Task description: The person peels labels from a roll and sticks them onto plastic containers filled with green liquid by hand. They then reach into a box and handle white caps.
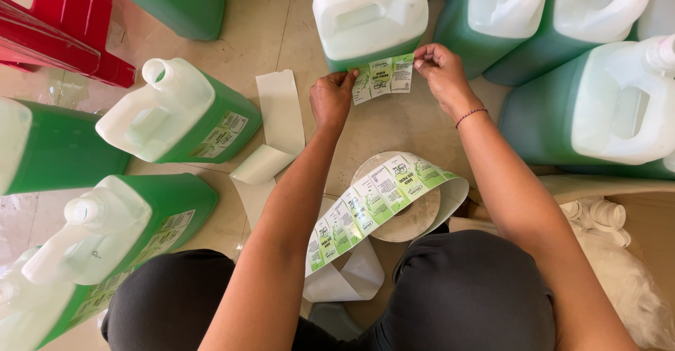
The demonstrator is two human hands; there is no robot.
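Note:
My left hand [330, 100] and my right hand [441, 69] pinch the two ends of a green-and-white label [383, 77]. The label is stretched flat against the front of a white jug of green liquid [369, 20] that stands on the floor before me. A roll of the same labels [394, 193] lies between my knees, its strip trailing toward my lap. Strips of bare white backing paper [279, 112] lie on the tiles beside my left forearm.
Labelled jugs of green liquid [179, 115] stand at the left, more jugs [598, 105] crowd the right and back. A red plastic crate [60, 27] sits at top left. A cardboard box with white caps [605, 214] is at the right.

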